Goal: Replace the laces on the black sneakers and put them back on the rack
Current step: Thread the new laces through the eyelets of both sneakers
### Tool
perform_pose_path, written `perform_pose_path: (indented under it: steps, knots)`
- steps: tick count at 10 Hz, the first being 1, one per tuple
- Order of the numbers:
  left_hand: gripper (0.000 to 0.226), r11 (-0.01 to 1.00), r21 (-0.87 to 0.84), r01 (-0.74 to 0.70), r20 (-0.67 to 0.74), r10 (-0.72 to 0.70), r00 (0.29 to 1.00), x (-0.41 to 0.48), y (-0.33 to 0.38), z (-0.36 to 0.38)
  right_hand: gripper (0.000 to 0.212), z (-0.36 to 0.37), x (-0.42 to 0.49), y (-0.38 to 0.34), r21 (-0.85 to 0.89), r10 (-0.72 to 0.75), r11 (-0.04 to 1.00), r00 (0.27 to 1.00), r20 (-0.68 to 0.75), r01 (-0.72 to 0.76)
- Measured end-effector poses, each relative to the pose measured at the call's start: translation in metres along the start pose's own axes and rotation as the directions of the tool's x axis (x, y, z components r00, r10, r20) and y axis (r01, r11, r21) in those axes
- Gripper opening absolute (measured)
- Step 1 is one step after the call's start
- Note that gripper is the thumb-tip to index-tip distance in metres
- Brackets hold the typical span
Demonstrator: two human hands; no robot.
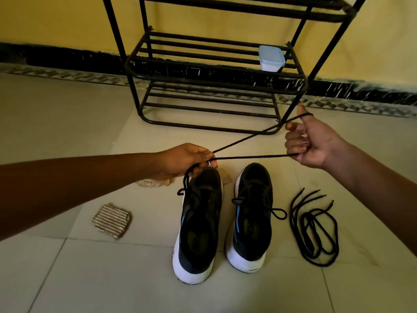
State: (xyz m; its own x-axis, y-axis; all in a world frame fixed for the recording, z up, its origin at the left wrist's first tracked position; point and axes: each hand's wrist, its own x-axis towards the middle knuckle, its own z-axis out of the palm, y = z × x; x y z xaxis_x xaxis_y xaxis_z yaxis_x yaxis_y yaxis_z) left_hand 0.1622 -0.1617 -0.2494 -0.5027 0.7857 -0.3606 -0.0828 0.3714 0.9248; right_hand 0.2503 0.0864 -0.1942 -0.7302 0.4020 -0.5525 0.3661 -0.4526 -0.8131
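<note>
Left hand (182, 159): fingers pinched on a black lace (250, 157), just above the toe of the left sneaker (198, 224).
Right hand (309, 143): fingers clenched on the same lace, which loops over the raised thumb; the hand is held off the floor, near the rack's lower right corner.
Lace: two strands drawn tight between the hands; a short end hangs from the left hand over the left sneaker's toe.
Left sneaker: black with white sole, upright on the floor (90, 279), heel toward the camera, eyelets seemingly bare.
Right sneaker (252, 215): just beside the left one, parallel, laced with a bow.
Spare laces (316, 229): black, loosely coiled on the floor right of the right sneaker.
Rack (214, 73): black metal, against the wall beyond the sneakers; a small lidded tub (272, 58) sits on its middle shelf, right end.
Cardboard scrap (112, 220): on the floor left of the sneakers.
</note>
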Motion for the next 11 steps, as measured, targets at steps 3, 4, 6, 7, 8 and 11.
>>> perform_pose_path:
  steps: [3,4,6,7,8,11]
  knots:
    - [0.031,0.998,0.06,0.017,0.059,-0.02,0.998,-0.012,-0.012,-0.014,0.031,-0.061,0.011,-0.01,-0.914,-0.768,-0.348,0.496,0.406,0.208]
    - [0.031,0.999,0.019,0.035,0.024,-0.035,0.999,-0.011,-0.013,-0.016,0.026,-0.064,0.016,0.004,-0.929,-0.828,-0.125,0.48,0.292,0.349]
    - [0.032,0.992,-0.118,0.05,0.0,-0.051,0.999,-0.008,-0.009,-0.021,0.041,-0.044,0.011,-0.001,0.183,-0.032,0.981,0.989,-0.146,0.059]
    - [0.032,0.991,-0.119,0.066,0.021,-0.064,0.998,-0.006,-0.006,-0.019,0.045,-0.041,0.011,-0.003,-0.129,-0.244,0.967,0.946,-0.211,0.221]
    - [0.032,0.991,-0.095,0.098,0.055,-0.093,0.994,-0.007,-0.01,-0.018,0.043,-0.052,0.016,-0.004,-0.813,-0.776,0.399,0.629,-0.052,0.424]
    - [0.029,0.981,-0.022,0.195,0.152,-0.19,0.97,-0.022,-0.018,-0.03,0.034,-0.082,0.018,0.001,-0.959,-0.667,-0.063,0.703,0.247,0.277]
